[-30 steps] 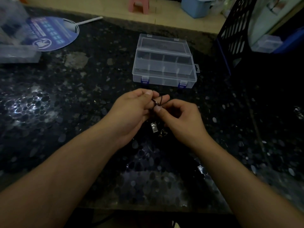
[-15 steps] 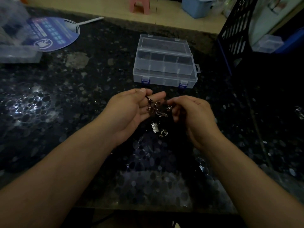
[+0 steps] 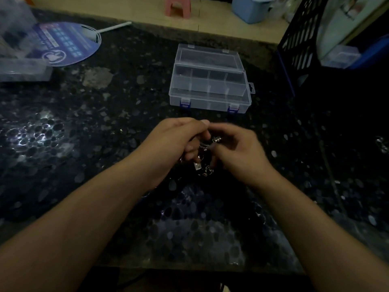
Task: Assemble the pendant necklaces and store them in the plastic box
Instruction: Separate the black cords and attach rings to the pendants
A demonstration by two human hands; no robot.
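From the head view: a dark, shiny stone table (image 3: 88, 131) with pale speckles. Near the middle, left hand (image 3: 179, 144) with fingers curled round small silver metal bits (image 3: 205, 145). Right hand (image 3: 242, 152) just beside it, fingers bent and pinching the same bits. More tiny silver pieces (image 3: 203, 168) lying on the table below the hands. Behind them, a clear plastic box (image 3: 210, 81), square-edged, lid open, with blue clips. Far left, a round purple fan (image 3: 65, 44).
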